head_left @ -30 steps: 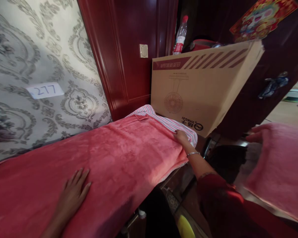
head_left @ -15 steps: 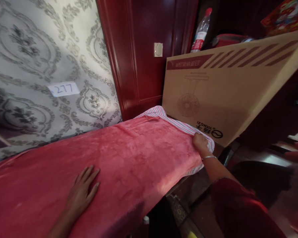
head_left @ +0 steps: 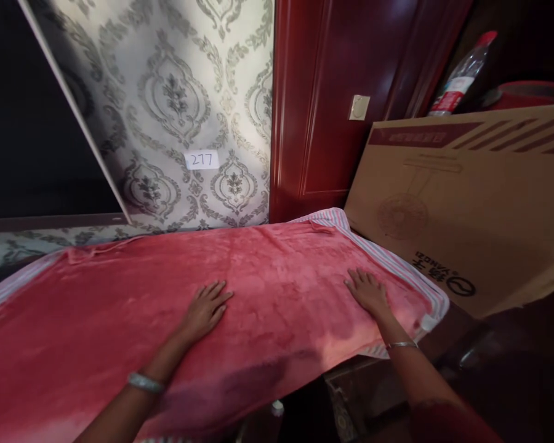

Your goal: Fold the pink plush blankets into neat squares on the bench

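A pink plush cloth [head_left: 277,295] lies spread over a long surface, with a few wrinkles. Beneath it, a striped cloth [head_left: 397,261] shows along the right edge and at the far left corner. My left hand [head_left: 205,309] rests flat on the middle of the pink cloth, fingers apart. Nearer the right end, my right hand [head_left: 368,291] is also laid flat on it, fingers spread, holding nothing. A small white patch [head_left: 428,322] shows at the striped cloth's front right corner.
A large cardboard box [head_left: 443,203] leans close to the right end. Behind it stand a plastic bottle [head_left: 464,74] and a red container [head_left: 530,92]. A dark screen [head_left: 37,123] hangs at left, beside a paper label [head_left: 202,160] on patterned wallpaper and a red wood panel [head_left: 332,80].
My right hand has let go of the cloth's right edge and now lies flat further in. My view has swung left, bringing the screen into sight. My left hand stays flat on the cloth.
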Demonstrator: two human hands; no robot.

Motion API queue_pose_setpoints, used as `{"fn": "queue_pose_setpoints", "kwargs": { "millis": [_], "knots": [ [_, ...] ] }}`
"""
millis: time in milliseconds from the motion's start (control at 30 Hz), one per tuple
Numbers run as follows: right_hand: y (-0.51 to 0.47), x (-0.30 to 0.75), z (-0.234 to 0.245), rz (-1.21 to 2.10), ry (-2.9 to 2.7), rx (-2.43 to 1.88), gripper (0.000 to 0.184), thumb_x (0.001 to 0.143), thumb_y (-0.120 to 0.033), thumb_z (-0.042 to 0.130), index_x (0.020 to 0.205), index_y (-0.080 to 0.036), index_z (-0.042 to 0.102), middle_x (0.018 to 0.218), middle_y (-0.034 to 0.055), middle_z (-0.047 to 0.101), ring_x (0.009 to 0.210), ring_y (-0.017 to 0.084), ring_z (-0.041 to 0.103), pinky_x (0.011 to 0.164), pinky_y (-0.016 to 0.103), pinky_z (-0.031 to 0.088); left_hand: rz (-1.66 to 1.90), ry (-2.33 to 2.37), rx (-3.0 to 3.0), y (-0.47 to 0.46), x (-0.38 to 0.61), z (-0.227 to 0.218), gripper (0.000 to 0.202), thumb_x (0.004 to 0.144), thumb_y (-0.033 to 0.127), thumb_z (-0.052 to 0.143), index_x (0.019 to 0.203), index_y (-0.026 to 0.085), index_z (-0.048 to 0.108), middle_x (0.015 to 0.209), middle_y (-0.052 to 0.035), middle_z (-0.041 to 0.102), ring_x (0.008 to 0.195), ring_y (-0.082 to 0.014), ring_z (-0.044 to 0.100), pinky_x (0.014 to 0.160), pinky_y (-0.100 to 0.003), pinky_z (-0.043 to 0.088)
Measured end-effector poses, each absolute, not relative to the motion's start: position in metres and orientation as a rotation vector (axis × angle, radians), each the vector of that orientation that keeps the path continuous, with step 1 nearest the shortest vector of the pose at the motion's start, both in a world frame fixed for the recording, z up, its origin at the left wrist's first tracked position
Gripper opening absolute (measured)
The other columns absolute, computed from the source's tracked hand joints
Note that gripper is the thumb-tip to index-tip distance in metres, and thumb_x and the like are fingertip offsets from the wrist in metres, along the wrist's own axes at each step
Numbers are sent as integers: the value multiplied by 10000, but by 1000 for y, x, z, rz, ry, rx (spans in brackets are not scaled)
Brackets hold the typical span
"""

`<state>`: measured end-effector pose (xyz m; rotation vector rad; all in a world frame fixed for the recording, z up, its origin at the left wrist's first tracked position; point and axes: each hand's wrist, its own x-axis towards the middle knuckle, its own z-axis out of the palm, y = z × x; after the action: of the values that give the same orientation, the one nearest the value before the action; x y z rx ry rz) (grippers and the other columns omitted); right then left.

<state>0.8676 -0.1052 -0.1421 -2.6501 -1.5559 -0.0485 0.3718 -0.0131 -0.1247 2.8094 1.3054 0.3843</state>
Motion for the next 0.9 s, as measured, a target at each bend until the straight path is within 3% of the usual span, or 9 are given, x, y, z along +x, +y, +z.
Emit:
{"fn": "queue_pose_setpoints", "kwargs": {
  "millis": [167, 233, 333, 433, 600, 700, 800, 900],
  "knots": [
    [-103, 871, -130, 44, -1550, -2656, 565, 1043, -450, 278, 1562, -260, 397, 1656, 91, 300, 1491, 326, 319, 1130, 606, 325, 415, 1256, 2773, 2, 369, -119, 421, 962, 373, 464, 1321, 304, 674, 1500, -101, 546, 1372, -311, 504, 1124, -542, 396],
    [-94, 875, -121, 76, -1545, -2644, 533, 1025, -411, 350, 1510, -234, 480, 1585, 118, 430, 1425, 324, 430, 1106, 563, 374, 460, 1259, 2743, 18, 378, -110, 407, 972, 366, 440, 1274, 284, 700, 1392, -103, 637, 1288, -295, 574, 1082, -513, 442],
    [-63, 881, -102, 58, -1468, -2566, 513, 975, -292, 461, 1463, -149, 526, 1381, 170, 628, 1261, 287, 596, 1025, 403, 461, 520, 1301, 2712, 52, 406, -94, 415, 979, 314, 398, 1250, 230, 700, 1305, -119, 681, 1232, -278, 613, 1077, -472, 457],
    [-16, 884, -81, 2, -1406, -2484, 589, 973, -255, 476, 1543, -126, 399, 1289, 154, 683, 1177, 251, 648, 931, 307, 490, 449, 1374, 2705, 85, 449, -85, 486, 956, 304, 435, 1400, 179, 587, 1469, -168, 559, 1351, -303, 532, 1145, -482, 400],
    [70, 890, -66, -10, -1299, -2461, 756, 952, -299, 571, 1620, -201, 231, 1211, 138, 715, 1132, 288, 671, 884, 342, 506, 238, 1416, 2720, 111, 500, -100, 601, 988, 419, 416, 1545, 193, 419, 1641, -166, 307, 1521, -369, 270, 1207, -622, 234],
    [113, 904, -69, 57, -1133, -2335, 733, 867, -223, 662, 1555, -232, 408, 1209, 149, 715, 1166, 326, 654, 944, 397, 498, 253, 1404, 2733, 114, 504, -116, 579, 1014, 474, 358, 1538, 244, 438, 1649, -128, 301, 1528, -359, 256, 1208, -627, 229],
    [151, 928, -72, 103, -998, -2183, 417, 869, -165, 604, 1277, -175, 690, 1129, 159, 738, 1167, 330, 652, 977, 402, 500, 313, 1364, 2761, 115, 497, -125, 574, 1016, 505, 348, 1538, 284, 436, 1644, -105, 322, 1518, -348, 287, 1203, -623, 258],
    [187, 955, -67, 110, -905, -2056, 323, 937, -157, 485, 1155, -111, 719, 950, 144, 756, 959, 261, 723, 856, 338, 569, 311, 1345, 2768, 116, 493, -127, 576, 1012, 508, 360, 1543, 295, 425, 1645, -98, 318, 1511, -350, 303, 1196, -625, 283]
  ]
}}
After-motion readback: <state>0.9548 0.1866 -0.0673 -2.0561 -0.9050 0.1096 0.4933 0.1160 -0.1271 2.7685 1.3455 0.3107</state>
